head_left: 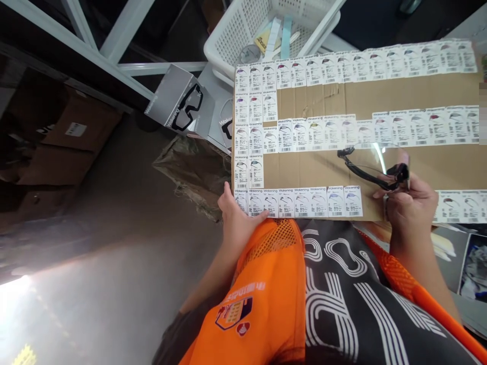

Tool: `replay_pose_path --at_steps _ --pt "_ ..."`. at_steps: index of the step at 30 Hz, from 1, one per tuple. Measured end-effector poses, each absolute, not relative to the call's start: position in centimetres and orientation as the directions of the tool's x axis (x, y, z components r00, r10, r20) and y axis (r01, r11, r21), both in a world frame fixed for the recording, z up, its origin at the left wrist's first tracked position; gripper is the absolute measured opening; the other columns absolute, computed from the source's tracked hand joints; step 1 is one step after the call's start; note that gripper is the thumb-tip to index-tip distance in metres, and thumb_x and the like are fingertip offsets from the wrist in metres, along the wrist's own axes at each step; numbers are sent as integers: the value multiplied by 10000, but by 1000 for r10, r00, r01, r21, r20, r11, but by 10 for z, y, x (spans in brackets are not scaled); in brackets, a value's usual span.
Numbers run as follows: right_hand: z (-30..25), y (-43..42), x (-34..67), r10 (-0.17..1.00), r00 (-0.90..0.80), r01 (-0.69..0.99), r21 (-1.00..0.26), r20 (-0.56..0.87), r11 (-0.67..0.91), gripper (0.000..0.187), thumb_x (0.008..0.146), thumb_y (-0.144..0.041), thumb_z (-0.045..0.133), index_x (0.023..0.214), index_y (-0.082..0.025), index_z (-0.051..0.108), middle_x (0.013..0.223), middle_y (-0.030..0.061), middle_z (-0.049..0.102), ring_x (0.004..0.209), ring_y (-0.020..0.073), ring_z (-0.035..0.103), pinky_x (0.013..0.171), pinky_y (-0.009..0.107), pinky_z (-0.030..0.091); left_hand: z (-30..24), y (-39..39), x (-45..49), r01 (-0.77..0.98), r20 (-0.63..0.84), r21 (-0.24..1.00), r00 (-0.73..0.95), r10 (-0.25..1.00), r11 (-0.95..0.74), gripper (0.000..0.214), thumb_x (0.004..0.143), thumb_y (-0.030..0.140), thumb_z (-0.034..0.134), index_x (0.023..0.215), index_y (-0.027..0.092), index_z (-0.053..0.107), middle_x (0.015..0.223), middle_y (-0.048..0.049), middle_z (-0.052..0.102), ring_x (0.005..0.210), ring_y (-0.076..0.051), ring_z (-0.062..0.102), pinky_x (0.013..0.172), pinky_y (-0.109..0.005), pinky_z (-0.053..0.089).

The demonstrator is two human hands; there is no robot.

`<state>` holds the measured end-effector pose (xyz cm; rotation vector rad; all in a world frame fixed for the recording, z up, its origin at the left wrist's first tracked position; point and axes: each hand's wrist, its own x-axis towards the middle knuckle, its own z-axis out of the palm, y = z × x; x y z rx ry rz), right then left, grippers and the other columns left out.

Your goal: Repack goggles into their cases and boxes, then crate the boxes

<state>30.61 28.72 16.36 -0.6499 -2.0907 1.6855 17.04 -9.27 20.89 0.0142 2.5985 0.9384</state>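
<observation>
My left hand [239, 218] grips the near left corner of a flat cardboard sheet [304, 170], thumb on top and the other fingers at the edge or beneath it. Rows of small white labels [300, 203], each printed with a picture of glasses, cover parts of the sheet. In my right hand [413, 203] is a pair of glasses [373, 170] with a clear lens and black temples. The fingers are closed on one end of it, just above the sheet's near side.
A white plastic basket [228, 43] with loose strips and cards stands behind the sheet. Left of it lies a grey box [177, 99] with a goggle picture. A crumpled brown sack [194, 172] is below. Cardboard boxes [72, 137] stand at far left, beside metal bars [125, 25].
</observation>
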Motion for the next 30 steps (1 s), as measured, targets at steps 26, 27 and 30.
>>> replay_pose_path --at_steps 26,27,30 --pt "173 276 295 626 -780 37 -997 13 67 610 656 -663 822 1038 -190 775 905 93 752 554 149 576 530 316 506 208 -91 197 943 301 -38 -304 904 330 294 954 118 568 1239 150 633 614 38 517 557 -142 447 555 -334 287" --pt "174 275 295 620 -785 35 -997 14 67 605 661 -663 820 1026 -183 777 903 99 752 563 152 579 532 316 504 208 -88 195 953 303 -44 -273 913 300 279 956 123 567 1225 142 637 616 38 518 559 -140 453 554 -332 293" --pt "173 276 295 614 -789 43 -997 4 62 576 668 -643 820 1007 -179 781 884 97 753 577 160 587 538 316 497 207 -83 188 976 311 -54 -185 932 211 247 955 119 558 1186 111 646 639 27 538 567 -136 469 550 -329 300"
